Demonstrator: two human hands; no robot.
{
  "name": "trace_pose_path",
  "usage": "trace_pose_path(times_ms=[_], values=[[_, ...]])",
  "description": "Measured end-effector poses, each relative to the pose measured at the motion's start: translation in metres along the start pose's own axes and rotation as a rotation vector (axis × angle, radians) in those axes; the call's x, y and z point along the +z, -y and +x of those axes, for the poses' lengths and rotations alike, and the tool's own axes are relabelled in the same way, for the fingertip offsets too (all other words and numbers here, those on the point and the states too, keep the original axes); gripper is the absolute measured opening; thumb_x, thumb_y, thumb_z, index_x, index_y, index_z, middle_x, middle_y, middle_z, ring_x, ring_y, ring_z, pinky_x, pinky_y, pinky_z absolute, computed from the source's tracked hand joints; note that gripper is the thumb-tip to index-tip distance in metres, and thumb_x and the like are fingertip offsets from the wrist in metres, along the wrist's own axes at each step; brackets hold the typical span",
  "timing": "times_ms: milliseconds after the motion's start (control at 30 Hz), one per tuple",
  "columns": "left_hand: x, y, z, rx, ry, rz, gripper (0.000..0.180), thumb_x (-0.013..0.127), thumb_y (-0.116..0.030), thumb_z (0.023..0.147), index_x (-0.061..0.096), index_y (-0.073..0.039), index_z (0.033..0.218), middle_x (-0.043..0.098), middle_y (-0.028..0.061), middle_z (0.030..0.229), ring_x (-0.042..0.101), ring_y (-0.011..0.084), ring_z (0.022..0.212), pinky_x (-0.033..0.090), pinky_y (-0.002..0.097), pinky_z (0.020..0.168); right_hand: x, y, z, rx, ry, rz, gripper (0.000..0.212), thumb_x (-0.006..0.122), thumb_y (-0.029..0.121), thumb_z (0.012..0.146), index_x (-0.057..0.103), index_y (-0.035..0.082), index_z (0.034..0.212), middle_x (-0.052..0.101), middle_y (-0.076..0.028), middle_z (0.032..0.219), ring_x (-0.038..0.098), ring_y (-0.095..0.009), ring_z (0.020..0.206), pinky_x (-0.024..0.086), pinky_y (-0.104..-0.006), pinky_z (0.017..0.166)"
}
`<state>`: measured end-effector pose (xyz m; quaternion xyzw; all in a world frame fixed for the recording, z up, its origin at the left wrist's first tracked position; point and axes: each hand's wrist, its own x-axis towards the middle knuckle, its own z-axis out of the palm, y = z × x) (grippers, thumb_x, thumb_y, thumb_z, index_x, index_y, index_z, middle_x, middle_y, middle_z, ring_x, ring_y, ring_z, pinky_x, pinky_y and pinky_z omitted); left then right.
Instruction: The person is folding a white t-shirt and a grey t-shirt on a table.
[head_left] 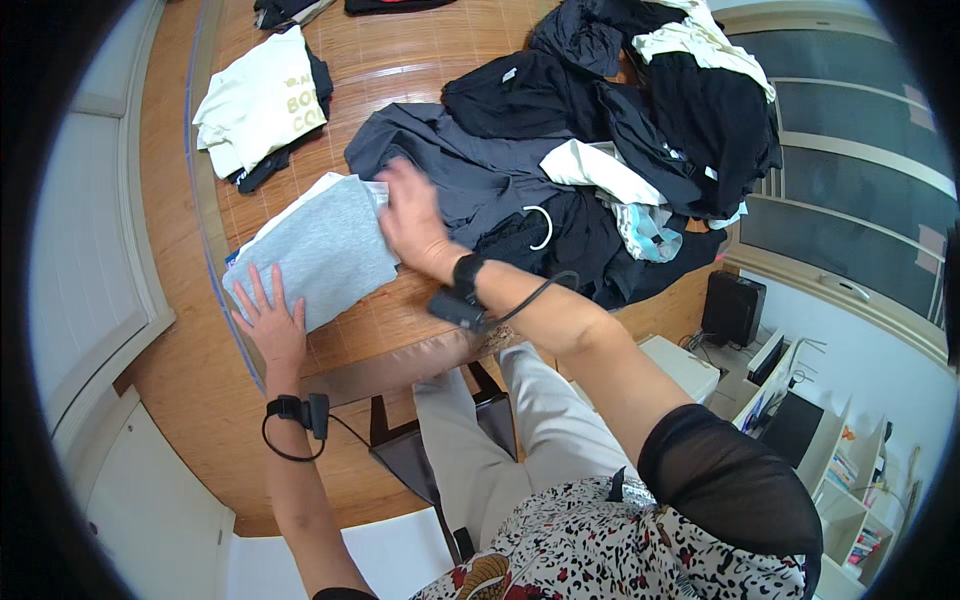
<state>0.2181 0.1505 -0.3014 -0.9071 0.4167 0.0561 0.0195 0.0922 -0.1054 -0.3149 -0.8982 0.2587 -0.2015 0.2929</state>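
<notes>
A folded light grey garment (325, 250) lies on the mat-covered table at the left, with white cloth showing under its far edge. My left hand (270, 318) rests on its near left corner, fingers spread and holding nothing. At the garment's right edge is my right hand (412, 222), slightly blurred, its fingers stretched out. Whether that palm touches the grey cloth or hovers just beside it, I cannot tell. Right next to it spreads a dark grey garment (450, 160), partly behind my fingers.
A folded cream shirt (265, 100) tops a small stack at the far left. Black clothes (690, 130) heap across the right, with white pieces (605, 172) among them and a white hanger hook (543, 228). A dark chair (400, 430) stands by the table's near edge.
</notes>
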Motion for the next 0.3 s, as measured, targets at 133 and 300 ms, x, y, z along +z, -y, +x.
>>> trace_pose_path(times_ms=[133,300], values=[[-0.019,-0.033,-0.014,-0.083,-0.03,0.017,0.07,0.062,-0.023,0.082,0.03,-0.022,0.144,0.013,0.0144,0.153,0.012,0.0417,0.139,0.019,0.0635,0.103,-0.051,-0.066,0.001,0.349,-0.087,-0.486,0.07,0.07,0.018,0.073,0.036,-0.002,0.131,0.035,-0.023,0.136,0.036,-0.037,0.125,0.031,-0.0453,0.099],[-0.033,-0.094,-0.037,-0.035,0.114,-0.09,0.077,0.064,-0.016,0.079,0.025,-0.021,0.145,0.011,0.0172,0.153,0.012,0.0419,0.139,0.018,0.0631,0.105,-0.082,-0.11,-0.001,0.454,0.287,-0.337,0.074,0.072,0.014,0.072,0.033,0.002,0.134,0.043,-0.019,0.13,0.043,-0.032,0.122,0.046,-0.0388,0.09]])
